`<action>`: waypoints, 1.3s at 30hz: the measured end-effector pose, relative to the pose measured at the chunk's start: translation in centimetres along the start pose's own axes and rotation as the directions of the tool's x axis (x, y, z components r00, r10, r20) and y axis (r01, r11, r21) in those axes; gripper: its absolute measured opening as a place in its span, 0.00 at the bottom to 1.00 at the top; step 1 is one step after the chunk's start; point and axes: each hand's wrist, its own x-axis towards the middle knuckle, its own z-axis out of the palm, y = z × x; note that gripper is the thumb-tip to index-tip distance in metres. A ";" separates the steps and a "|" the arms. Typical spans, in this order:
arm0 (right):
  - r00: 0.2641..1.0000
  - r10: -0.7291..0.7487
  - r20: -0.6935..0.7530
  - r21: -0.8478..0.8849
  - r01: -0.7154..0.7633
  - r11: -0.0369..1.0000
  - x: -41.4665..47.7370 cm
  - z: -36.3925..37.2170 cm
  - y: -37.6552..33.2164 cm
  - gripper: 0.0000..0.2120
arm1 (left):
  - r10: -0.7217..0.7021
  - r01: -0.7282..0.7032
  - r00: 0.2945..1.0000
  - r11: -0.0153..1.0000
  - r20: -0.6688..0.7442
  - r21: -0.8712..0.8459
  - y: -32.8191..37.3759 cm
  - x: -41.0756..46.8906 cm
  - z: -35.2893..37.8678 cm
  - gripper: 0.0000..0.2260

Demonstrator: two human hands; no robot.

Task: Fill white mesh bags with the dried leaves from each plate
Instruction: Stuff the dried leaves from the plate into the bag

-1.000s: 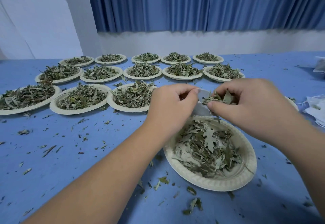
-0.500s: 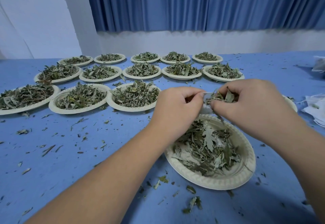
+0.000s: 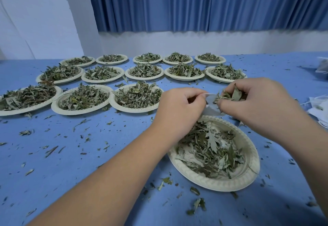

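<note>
2 hands meet just above the near plate (image 3: 248, 177). The left hand (image 3: 179, 108) pinches the rim of a white mesh bag (image 3: 211, 101), and the right hand (image 3: 259, 106) grips a tuft of dried leaves (image 3: 229, 95) at the bag's mouth. To do this well, I judge, the left should hold the mouth wide and over the plate so spills drop back in, while the right pushes the tuft deep before letting go. 13 full plates (image 3: 134, 109) wait behind on the blue surface (image 3: 88, 163). The hands hide most of the bag, so its fill cannot be told. A pale heap (image 3: 317, 112) at the right edge is cut off.
</note>
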 end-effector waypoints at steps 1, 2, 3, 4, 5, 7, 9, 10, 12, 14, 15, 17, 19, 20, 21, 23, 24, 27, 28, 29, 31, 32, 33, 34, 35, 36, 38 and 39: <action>1.000 -0.025 -0.013 -0.024 0.025 0.999 -0.1 0.2 -0.1 0.05 | -0.005 0.005 1.000 1.000 -0.005 -0.007 0.1 0.0 0.0 0.08; 0.998 -0.050 -0.032 -0.059 0.048 0.997 -0.2 0.4 -0.2 0.05 | -0.011 0.011 1.000 1.000 -0.007 -0.019 0.2 0.0 0.1 0.07; 0.996 -0.076 -0.050 -0.105 0.071 0.992 -0.3 0.7 -0.3 0.06 | -0.018 0.018 1.000 0.999 -0.005 -0.037 0.4 0.0 0.2 0.07; 0.993 -0.106 -0.060 -0.156 0.095 0.983 -0.3 0.9 -0.4 0.07 | -0.026 0.027 1.000 0.998 0.002 -0.058 0.5 -0.1 0.4 0.07; 0.989 -0.137 -0.058 -0.203 0.123 0.971 -0.3 1.2 -0.5 0.09 | -0.032 0.033 0.999 0.997 0.009 -0.070 0.6 -0.3 0.5 0.07; 0.983 -0.179 -0.026 -0.273 0.165 0.948 -0.2 1.5 -0.4 0.10 | -0.038 0.039 0.999 0.997 0.018 -0.068 0.8 -0.4 0.7 0.07; 0.982 -0.187 0.009 -0.279 0.182 0.943 -0.1 1.4 -0.2 0.09 | -0.056 0.058 0.998 0.994 0.026 -0.093 0.9 -0.5 0.7 0.07; 0.984 -0.178 0.017 -0.227 0.177 0.958 -0.1 1.2 -0.2 0.08 | -0.072 0.075 0.997 0.990 0.028 -0.118 0.9 -0.5 0.7 0.08; 0.989 -0.145 0.007 -0.095 0.145 0.985 -0.1 0.8 -0.3 0.07 | -0.102 0.105 0.994 0.983 0.026 -0.153 0.8 -0.3 0.4 0.08; 0.991 -0.130 -0.030 -0.045 0.129 0.991 -0.1 0.7 -0.2 0.10 | -0.118 0.122 0.992 0.976 0.032 -0.179 0.7 -0.3 0.2 0.08; 0.989 -0.136 -0.057 -0.055 0.133 0.990 -0.1 0.8 -0.1 0.10 | -0.124 0.129 0.991 0.972 0.040 -0.198 0.7 -0.3 0.2 0.08; 0.985 -0.147 -0.095 -0.084 0.139 0.987 -0.2 1.0 -0.2 0.10 | -0.133 0.147 0.989 0.956 0.071 -0.254 0.6 -0.3 0.3 0.08; 0.984 -0.158 -0.081 -0.093 0.150 0.984 -0.1 1.3 -0.1 0.08 | -0.143 0.167 0.984 0.940 0.103 -0.299 0.5 -0.3 0.4 0.08; 0.984 -0.167 -0.059 -0.093 0.161 0.983 -0.1 1.3 -0.1 0.06 | -0.147 0.174 0.983 0.936 0.110 -0.305 0.5 -0.3 0.4 0.08; 0.984 -0.176 -0.036 -0.082 0.173 0.982 0.0 1.2 0.0 0.04 | -0.150 0.177 0.983 0.936 0.110 -0.306 0.5 -0.2 0.3 0.08; 0.980 -0.200 0.008 -0.007 0.200 0.980 0.0 0.8 0.3 0.04 | -0.151 0.174 0.984 0.936 0.097 -0.305 0.4 -0.1 0.1 0.08; 0.976 -0.215 0.015 0.024 0.215 0.976 0.0 0.6 0.4 0.06 | -0.151 0.172 0.984 0.937 0.092 -0.304 0.4 -0.1 0.0 0.08; 0.971 -0.235 -0.048 -0.011 0.234 0.972 0.2 0.8 0.7 0.06 | -0.152 0.172 0.984 0.937 0.088 -0.304 0.3 -0.1 0.1 0.08; 0.970 -0.233 -0.068 -0.040 0.230 0.972 0.2 0.9 0.7 0.05 | -0.158 0.178 0.983 0.933 0.089 -0.314 0.3 -0.1 0.2 0.09; 0.971 -0.228 -0.079 -0.063 0.223 0.973 0.2 1.2 0.7 0.05 | -0.166 0.187 0.982 0.928 0.092 -0.322 0.3 -0.1 0.3 0.10; 0.971 -0.221 -0.086 -0.104 0.212 0.972 0.3 1.6 0.7 0.05 | -0.185 0.211 0.977 0.919 0.109 -0.334 0.2 0.0 0.3 0.09; 0.972 -0.220 -0.087 -0.128 0.208 0.970 0.3 1.8 0.7 0.05 | -0.187 0.218 0.975 0.912 0.121 -0.348 0.2 0.1 0.2 0.09; 0.973 -0.216 -0.085 -0.152 0.201 0.968 0.3 1.8 0.7 0.05 | -0.186 0.221 0.974 0.905 0.129 -0.363 0.2 0.1 0.2 0.08; 0.974 -0.208 -0.084 -0.173 0.192 0.966 0.3 1.9 0.7 0.04 | -0.185 0.222 0.974 0.901 0.133 -0.373 0.1 0.1 0.2 0.07; 0.976 -0.202 -0.079 -0.195 0.183 0.964 0.3 1.9 0.7 0.04 | -0.184 0.223 0.973 0.899 0.136 -0.378 0.1 0.1 0.2 0.07; 0.978 -0.197 -0.074 -0.221 0.176 0.959 0.3 2.0 0.7 0.04 | -0.182 0.224 0.973 0.896 0.141 -0.384 0.2 0.1 0.3 0.07; 0.979 -0.191 -0.068 -0.269 0.166 0.949 0.3 2.1 0.7 0.05 | -0.182 0.226 0.972 0.892 0.147 -0.391 0.2 0.1 0.5 0.06; 0.980 -0.191 -0.062 -0.281 0.167 0.945 0.2 2.1 0.6 0.06 | -0.183 0.226 0.972 0.893 0.144 -0.390 0.2 0.1 0.5 0.06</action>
